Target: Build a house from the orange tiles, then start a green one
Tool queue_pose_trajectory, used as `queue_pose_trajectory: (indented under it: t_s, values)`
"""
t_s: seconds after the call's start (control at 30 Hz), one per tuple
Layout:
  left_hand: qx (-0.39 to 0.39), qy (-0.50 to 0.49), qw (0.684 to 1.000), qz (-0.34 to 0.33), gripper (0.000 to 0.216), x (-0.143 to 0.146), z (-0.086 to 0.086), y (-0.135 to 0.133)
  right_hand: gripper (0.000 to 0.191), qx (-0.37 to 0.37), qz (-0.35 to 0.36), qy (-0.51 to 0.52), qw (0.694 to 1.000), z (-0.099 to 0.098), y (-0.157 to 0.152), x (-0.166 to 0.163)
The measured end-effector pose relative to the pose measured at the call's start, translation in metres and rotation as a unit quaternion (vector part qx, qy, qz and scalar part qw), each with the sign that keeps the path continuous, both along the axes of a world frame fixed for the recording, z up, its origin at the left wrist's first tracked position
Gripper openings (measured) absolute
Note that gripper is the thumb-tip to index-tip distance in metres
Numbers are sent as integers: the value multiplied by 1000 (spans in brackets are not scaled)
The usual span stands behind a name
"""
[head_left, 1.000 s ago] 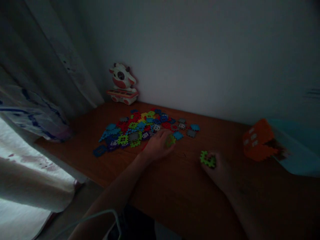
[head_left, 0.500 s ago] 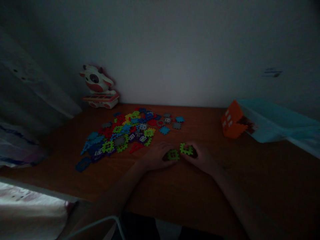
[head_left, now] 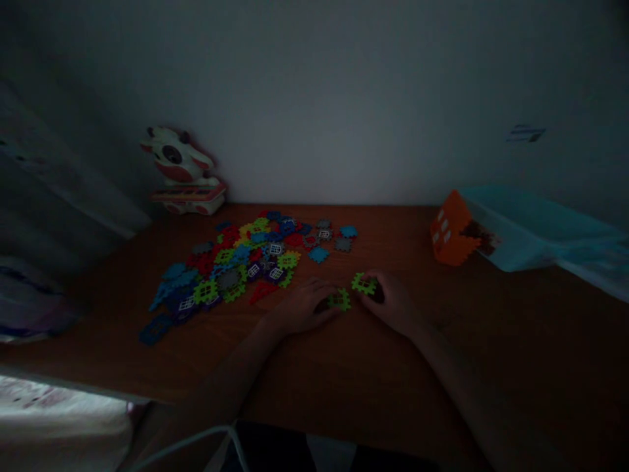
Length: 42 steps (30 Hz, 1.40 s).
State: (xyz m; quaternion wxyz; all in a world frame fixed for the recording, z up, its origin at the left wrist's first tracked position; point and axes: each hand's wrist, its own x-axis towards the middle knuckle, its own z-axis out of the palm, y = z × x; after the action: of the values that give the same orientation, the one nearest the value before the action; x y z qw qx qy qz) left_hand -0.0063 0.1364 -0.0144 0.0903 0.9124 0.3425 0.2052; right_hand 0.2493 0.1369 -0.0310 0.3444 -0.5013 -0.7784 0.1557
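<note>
My left hand [head_left: 305, 307] is closed on the edge of a light green interlocking tile [head_left: 344, 299], square, with notched sides and a window grid. In my right hand [head_left: 396, 303], between thumb and fingers, is a second green notched tile [head_left: 358, 284], tilted slightly. A small gap separates the two tiles just above the tabletop. To the left of my hands spreads a pile of similar tiles [head_left: 240, 254] in blue, red, green, yellow, grey and purple. A red triangular piece [head_left: 263, 292] lies nearest my left hand.
On the right, an orange house-shaped assembly [head_left: 449, 229] stands against a pale blue plastic bin [head_left: 525, 252]. A cow-shaped toy keyboard [head_left: 189, 193] sits at the back left by the wall. A plastic bag [head_left: 29, 301] rests at the left edge of the wooden table [head_left: 344, 367].
The camera view has turned slightly to the right, so the surroundings appear shifted left. Both hands keep their grips, and the two green tiles stay apart.
</note>
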Motion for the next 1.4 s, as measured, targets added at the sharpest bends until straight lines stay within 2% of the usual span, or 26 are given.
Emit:
queue_pose_trajectory:
  t_s: [0.07, 0.13, 0.2, 0.27, 0.43, 0.5, 0.6, 0.73, 0.83, 1.0, 1.13, 1.27, 1.4]
  values:
    - [41, 46, 994, 89, 37, 4, 6, -3, 21, -5, -6, -3, 1000, 1, 0, 0]
    - [73, 104, 973, 193, 33, 8, 13, -6, 21, -3, -3, -9, 1000, 1, 1, 1]
    - [78, 156, 948, 265, 27, 9, 18, -6, 22, 1, 3, -12, 1000, 0, 1, 2]
    - [68, 180, 930, 314, 29, 4, 19, -3, 23, 3, 6, -13, 1000, -1, 2, 4]
    - [41, 135, 904, 403, 61, -28, 11, 13, 25, 5, 0, -25, 1000, -3, 3, 7]
    - [45, 115, 909, 399, 60, -40, 5, 20, 25, 2, 0, -27, 1000, -3, 4, 7]
    - [57, 90, 925, 365, 47, -48, -1, 25, 24, -3, 6, -27, 1000, -1, 3, 6]
    - [58, 54, 940, 332, 28, -42, -2, 23, 24, 8, 5, -21, 1000, 0, 3, 6]
    - [58, 64, 945, 316, 20, -34, 1, 20, 25, 7, 9, -23, 1000, -2, 5, 7]
    - [64, 79, 959, 266, 25, -28, -2, 19, 24, 9, 12, -22, 1000, -2, 6, 7]
    - [53, 62, 963, 256, 38, -26, -7, 19, 23, 7, 15, -21, 1000, -2, 6, 8]
    - [21, 47, 968, 245, 32, -24, -4, 17, 23, 11, 14, -24, 1000, -4, 7, 9]
    - [24, 11, 970, 240, 38, -24, -1, 17, 23, 6, 13, -26, 1000, -5, 7, 9]
